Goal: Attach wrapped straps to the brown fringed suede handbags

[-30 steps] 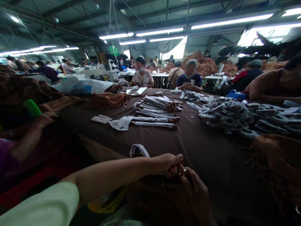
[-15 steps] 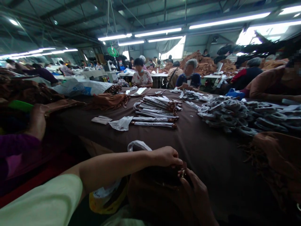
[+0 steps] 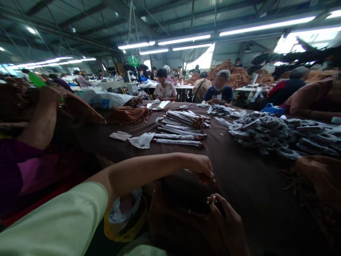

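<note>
Head view: far left of the stack of wrapped straps (image 3: 182, 129), a co-worker's hand (image 3: 49, 101) is gripping a blurred green object (image 3: 37, 80). Nearer the wearer than the stack, and left of it, a yellow plastic bag (image 3: 125, 233) is holding white plastic. Just beside the stack's left end, a crumpled white sheet (image 3: 141, 140) is lying on the dark brown cloth (image 3: 239, 167). On the stack's near side, a dark brown bag (image 3: 170, 217) is resting close to the wearer's body. Near the stack's right end, on that same side, the left hand (image 3: 203, 166) is pinching a brown tab (image 3: 216, 182) with a round metal stud. Farther from the stack, the right hand (image 3: 227, 218) is holding a metal fitting (image 3: 214, 200) narrowly between thumb and fingers, apart from the tab. Right of the stack, a grey-wrapped heap (image 3: 279, 131) is spreading, and a brown fringed piece (image 3: 318, 176) is lying nearer the wearer.
</note>
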`<state>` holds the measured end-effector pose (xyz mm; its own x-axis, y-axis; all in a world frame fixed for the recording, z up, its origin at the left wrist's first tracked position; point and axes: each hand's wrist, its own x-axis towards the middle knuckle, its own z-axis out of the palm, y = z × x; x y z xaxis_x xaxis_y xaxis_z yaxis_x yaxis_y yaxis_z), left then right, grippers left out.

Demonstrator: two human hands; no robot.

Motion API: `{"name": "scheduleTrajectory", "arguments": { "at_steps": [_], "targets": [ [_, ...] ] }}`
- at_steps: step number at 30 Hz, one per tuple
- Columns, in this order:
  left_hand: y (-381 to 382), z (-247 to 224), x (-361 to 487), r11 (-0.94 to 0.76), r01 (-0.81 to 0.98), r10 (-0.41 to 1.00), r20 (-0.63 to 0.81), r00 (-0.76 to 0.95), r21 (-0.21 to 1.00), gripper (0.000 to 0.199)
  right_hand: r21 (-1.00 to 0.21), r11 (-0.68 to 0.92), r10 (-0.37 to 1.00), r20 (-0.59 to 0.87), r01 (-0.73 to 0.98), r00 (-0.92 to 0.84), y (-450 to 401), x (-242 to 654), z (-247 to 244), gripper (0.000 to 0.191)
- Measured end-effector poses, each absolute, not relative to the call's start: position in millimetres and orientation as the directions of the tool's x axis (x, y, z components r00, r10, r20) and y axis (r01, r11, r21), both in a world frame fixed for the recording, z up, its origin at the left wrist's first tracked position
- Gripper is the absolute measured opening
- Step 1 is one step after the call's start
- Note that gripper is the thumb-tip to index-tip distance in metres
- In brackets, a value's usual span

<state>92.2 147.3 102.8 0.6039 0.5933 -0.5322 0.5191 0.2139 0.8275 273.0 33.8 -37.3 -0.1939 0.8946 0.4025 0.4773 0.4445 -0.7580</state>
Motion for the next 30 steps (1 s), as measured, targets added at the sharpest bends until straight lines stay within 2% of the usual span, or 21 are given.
{"name": "scheduleTrajectory", "arguments": {
  "at_steps": [7,12,16,20,25,30],
  "targets": [
    [155.3,112.7,100.0,0.197,0.524,0.499,-0.545,0.674,0.829,0.018,-0.728,0.474,0.878,0.431,0.495,-0.207,36.2,274.3,-36.1,0.027],
    [180.4,142.7,111.5,0.149,0.518,0.538,-0.508,0.672,0.842,0.025,-0.671,0.561,0.822,0.519,0.485,-0.234,41.3,278.5,-45.9,0.027],
    [193.3,155.3,123.9,0.077,0.552,0.555,-0.496,0.668,0.83,0.024,-0.654,0.574,0.814,0.521,0.492,-0.258,41.0,277.5,-44.9,0.028],
    [189.7,141.3,128.3,0.063,0.57,0.53,-0.511,0.677,0.819,0.022,-0.657,0.564,0.821,0.51,0.501,-0.255,39.3,275.7,-39.4,0.028],
    [170.6,107.9,115.0,0.044,0.696,0.581,-0.585,0.566,0.717,0.026,-0.672,0.548,0.832,0.497,0.498,-0.245,35.8,275.8,-34.5,0.031],
    [151.5,85.8,94.5,0.011,0.713,0.645,-0.55,0.531,0.701,0.039,-0.658,0.539,0.837,0.489,0.526,-0.246,33.5,274.8,-30.1,0.033]
  ]
}}
